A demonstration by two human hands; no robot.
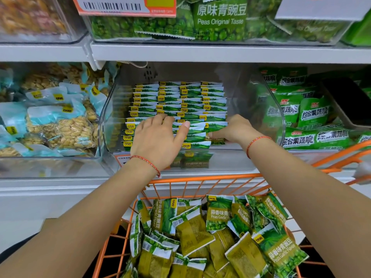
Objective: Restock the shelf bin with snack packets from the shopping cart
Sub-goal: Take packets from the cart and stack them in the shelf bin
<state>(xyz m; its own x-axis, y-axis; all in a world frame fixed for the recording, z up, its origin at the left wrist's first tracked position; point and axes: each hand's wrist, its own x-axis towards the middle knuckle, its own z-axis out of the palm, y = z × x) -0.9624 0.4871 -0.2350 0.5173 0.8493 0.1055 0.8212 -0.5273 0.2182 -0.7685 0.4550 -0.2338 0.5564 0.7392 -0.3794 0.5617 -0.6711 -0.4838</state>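
Note:
A clear plastic shelf bin on the middle shelf holds several neat rows of green garlic-pea snack packets standing on edge. My left hand lies flat with spread fingers on the front rows, thumb out to the right. My right hand reaches in at the front right and pinches a packet at the end of a row. Below, the orange wire shopping cart holds several loose packets of the same snack.
Left of the bin stands a clear bin of peanut bags. To the right lie green vegetable-crisp bags. The upper shelf carries original-taste pea packets and a price label. The cart handle rises at the right.

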